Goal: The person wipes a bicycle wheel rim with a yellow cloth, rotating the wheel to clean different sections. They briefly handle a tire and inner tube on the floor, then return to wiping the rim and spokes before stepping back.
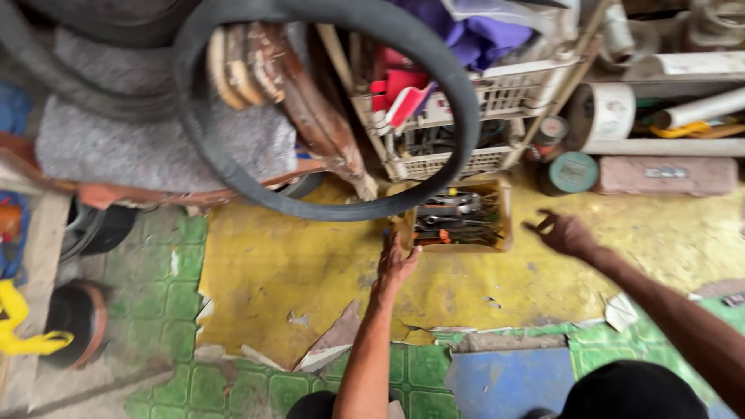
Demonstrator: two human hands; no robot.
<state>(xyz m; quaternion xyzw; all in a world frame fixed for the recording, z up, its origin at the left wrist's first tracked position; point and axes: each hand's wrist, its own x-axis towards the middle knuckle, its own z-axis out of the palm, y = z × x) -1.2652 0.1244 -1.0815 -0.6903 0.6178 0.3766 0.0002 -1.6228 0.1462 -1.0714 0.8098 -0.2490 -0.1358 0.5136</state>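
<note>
Below, the left hand (396, 262) grips a rectangular wooden toolbox (459, 216).

Black tyre (466, 116) leaning on white plastic crates (512, 93); purple cloth (481, 35) above; white pipes (698, 109) right.

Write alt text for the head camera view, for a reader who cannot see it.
Seen from above, a person's left hand grips the near corner of a wooden box of hand tools on a worn yellow floor, while the right hand hovers open beside it. A black rubber tyre leans over cluttered plastic crates behind.
</note>
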